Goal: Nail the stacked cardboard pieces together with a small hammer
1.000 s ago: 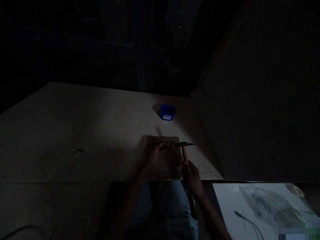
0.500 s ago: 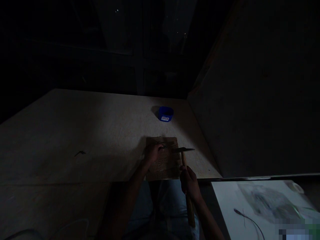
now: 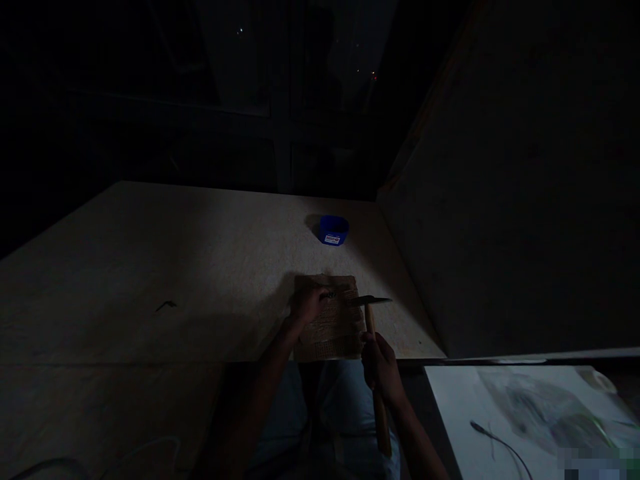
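Note:
My right hand (image 3: pixel 381 365) is wrapped around the wooden handle of a hammer (image 3: pixel 370 317). The hammer's dark, narrow head lies level over the right edge of a worn piece of brown corrugated cardboard (image 3: pixel 330 327). On the cardboard's upper part rests my left hand (image 3: pixel 307 305), its fingers pinched at a small dark piece (image 3: pixel 330 294) that looks segmented, perhaps like a bit of chain. Dim light hides its exact kind. The hammer head is to the right of that piece, apart from it.
Behind the cardboard stands a blue plastic container (image 3: pixel 333 231) with a white label. A small dark bent item (image 3: pixel 166 305) lies on the pale tabletop (image 3: pixel 225 260) at left. A dark panel (image 3: pixel 510 220) rises at right. A white surface (image 3: pixel 450 407) bears a cable (image 3: pixel 500 443) and clear plastic.
The view has shifted slightly, so the tabletop things appear a little further right. Both hands keep nearly the same pose, the left at the small piece, the right on the hammer.

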The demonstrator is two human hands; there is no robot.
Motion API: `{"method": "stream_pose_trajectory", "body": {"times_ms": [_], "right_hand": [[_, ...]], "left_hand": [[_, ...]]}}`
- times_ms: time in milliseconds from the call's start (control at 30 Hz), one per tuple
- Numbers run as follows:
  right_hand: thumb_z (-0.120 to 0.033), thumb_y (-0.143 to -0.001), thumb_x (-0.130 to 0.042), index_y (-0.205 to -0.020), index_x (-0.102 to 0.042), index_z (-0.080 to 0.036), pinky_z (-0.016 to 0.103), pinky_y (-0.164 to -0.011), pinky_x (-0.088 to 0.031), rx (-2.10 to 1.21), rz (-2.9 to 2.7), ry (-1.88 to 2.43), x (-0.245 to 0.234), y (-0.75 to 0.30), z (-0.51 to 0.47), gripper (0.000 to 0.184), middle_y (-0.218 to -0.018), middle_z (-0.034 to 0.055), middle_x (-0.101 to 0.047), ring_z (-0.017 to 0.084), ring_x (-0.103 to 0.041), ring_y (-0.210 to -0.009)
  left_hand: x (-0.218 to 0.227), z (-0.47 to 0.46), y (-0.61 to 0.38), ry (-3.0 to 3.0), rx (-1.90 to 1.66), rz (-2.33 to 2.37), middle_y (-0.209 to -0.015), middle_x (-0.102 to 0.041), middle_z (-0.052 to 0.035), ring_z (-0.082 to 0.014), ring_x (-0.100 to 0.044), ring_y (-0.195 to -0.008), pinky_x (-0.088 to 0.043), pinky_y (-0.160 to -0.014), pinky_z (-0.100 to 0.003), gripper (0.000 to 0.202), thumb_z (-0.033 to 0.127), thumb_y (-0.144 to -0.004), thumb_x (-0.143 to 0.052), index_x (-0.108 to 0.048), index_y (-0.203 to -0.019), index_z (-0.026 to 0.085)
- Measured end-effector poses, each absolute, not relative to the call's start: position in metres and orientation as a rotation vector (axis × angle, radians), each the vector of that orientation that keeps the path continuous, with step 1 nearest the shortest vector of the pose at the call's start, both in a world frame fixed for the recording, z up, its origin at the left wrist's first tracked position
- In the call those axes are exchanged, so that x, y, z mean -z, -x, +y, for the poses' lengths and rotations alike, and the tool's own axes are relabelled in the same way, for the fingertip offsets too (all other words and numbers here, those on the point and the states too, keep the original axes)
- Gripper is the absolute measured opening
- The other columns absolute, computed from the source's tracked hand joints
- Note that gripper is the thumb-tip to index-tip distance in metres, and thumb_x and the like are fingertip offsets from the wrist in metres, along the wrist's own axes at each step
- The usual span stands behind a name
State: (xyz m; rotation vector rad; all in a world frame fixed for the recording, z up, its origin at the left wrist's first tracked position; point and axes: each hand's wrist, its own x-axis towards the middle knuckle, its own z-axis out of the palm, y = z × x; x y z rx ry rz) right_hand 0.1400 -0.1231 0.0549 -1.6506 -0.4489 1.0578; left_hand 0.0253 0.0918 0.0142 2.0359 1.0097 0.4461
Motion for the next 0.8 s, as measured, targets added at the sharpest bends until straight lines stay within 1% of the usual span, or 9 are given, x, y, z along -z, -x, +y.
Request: {"method": "stream_pose_trajectory", "body": {"times_ms": [100,233,333,433,500,567,633,700,800], "right_hand": [[-0.08,-0.079,-0.058,-0.089,-0.047,-0.022,0.016,-0.028,-0.026,-1.048,-0.457,1.647,-0.054,-0.14,-0.124,0.06,-0.052,-0.0127,-0.035,0.004,-0.029,-0.031],[-0.082,-0.078,-0.059,-0.094,-0.05,-0.021,0.016,-0.028,-0.025,-1.053,-0.453,1.634,-0.056,-0.139,-0.127,0.063,-0.051,-0.0126,-0.036,0.004,-0.029,-0.031],[-0.082,-0.076,-0.061,-0.099,-0.053,-0.021,0.015,-0.029,-0.025,-1.061,-0.453,1.622,-0.059,-0.137,-0.13,0.066,-0.051,-0.0123,-0.037,0.004,-0.029,-0.032],[-0.08,-0.076,-0.063,-0.1,-0.056,-0.02,0.015,-0.03,-0.024,-1.065,-0.485,1.616,-0.063,-0.132,-0.132,0.066,-0.052,-0.0113,-0.039,0.004,-0.03,-0.033],[-0.077,-0.079,-0.063,-0.095,-0.056,-0.02,0.015,-0.031,-0.022,-1.068,-0.511,1.641,-0.067,-0.127,-0.132,0.06,-0.051,-0.0103,-0.039,0.004,-0.031,-0.034],[-0.075,-0.081,-0.062,-0.09,-0.055,-0.02,0.015,-0.032,-0.021,-1.099,-0.524,1.656,-0.068,-0.121,-0.131,0.057,-0.051,-0.0101,-0.039,0.004,-0.03,-0.034],[-0.076,-0.08,-0.062,-0.089,-0.055,-0.02,0.015,-0.033,-0.022,-1.132,-0.534,1.655,-0.066,-0.115,-0.13,0.057,-0.051,-0.01,-0.039,0.005,-0.031,-0.035],[-0.077,-0.077,-0.065,-0.089,-0.056,-0.02,0.017,-0.033,-0.024,-1.137,-0.568,1.664,-0.061,-0.111,-0.129,0.06,-0.052,-0.0091,-0.041,0.006,-0.033,-0.036],[-0.08,-0.073,-0.066,-0.089,-0.058,-0.019,0.019,-0.034,-0.029,-1.097,-0.621,1.709,-0.054,-0.106,-0.129,0.064,-0.054,-0.0066,-0.046,0.008,-0.039,-0.04]], "left_hand": [[-0.021,0.091,-0.021,-2.096,-0.49,0.979,-0.102,-0.078,-0.0051,-0.0211,-0.071,-0.096,-0.054,-0.092,-0.034,0.024,0.023,-0.085,-0.07,-0.076,-0.108,0.025],[-0.02,0.091,0.012,-2.145,-0.793,1.061,-0.105,-0.074,-0.0086,-0.0224,-0.069,-0.098,-0.054,-0.093,-0.037,0.031,0.027,-0.081,-0.075,-0.073,-0.112,0.022],[-0.009,0.099,0.07,-2.085,-0.989,1.284,-0.102,-0.073,-0.0089,-0.0215,-0.068,-0.095,-0.055,-0.09,-0.036,0.03,0.03,-0.085,-0.071,-0.071,-0.113,0.021],[0.001,0.114,0.151,-1.951,-1.059,1.7,-0.103,-0.073,-0.011,-0.0226,-0.068,-0.092,-0.055,-0.088,-0.037,0.029,0.03,-0.086,-0.064,-0.069,-0.113,0.018],[0.003,0.124,0.207,-1.822,-1.027,2.05,-0.107,-0.072,-0.0135,-0.0249,-0.068,-0.095,-0.053,-0.091,-0.04,0.03,0.026,-0.087,-0.058,-0.069,-0.112,0.016],[0.001,0.133,0.253,-1.727,-0.869,2.312,-0.107,-0.071,-0.0158,-0.027,-0.066,-0.1,-0.051,-0.093,-0.04,0.031,0.025,-0.089,-0.053,-0.069,-0.112,0.014],[-0.002,0.141,0.284,-1.703,-0.692,2.394,-0.107,-0.071,-0.0163,-0.0275,-0.065,-0.102,-0.05,-0.092,-0.039,0.032,0.029,-0.091,-0.05,-0.07,-0.111,0.014],[-0.005,0.149,0.301,-1.706,-0.603,2.391,-0.106,-0.071,-0.015,-0.0272,-0.065,-0.101,-0.049,-0.091,-0.038,0.031,0.032,-0.092,-0.051,-0.071,-0.108,0.016],[-0.008,0.157,0.311,-1.669,-0.57,2.39,-0.101,-0.07,-0.0129,-0.0263,-0.065,-0.097,-0.05,-0.088,-0.036,0.024,0.028,-0.09,-0.053,-0.073,-0.1,0.019]]}}
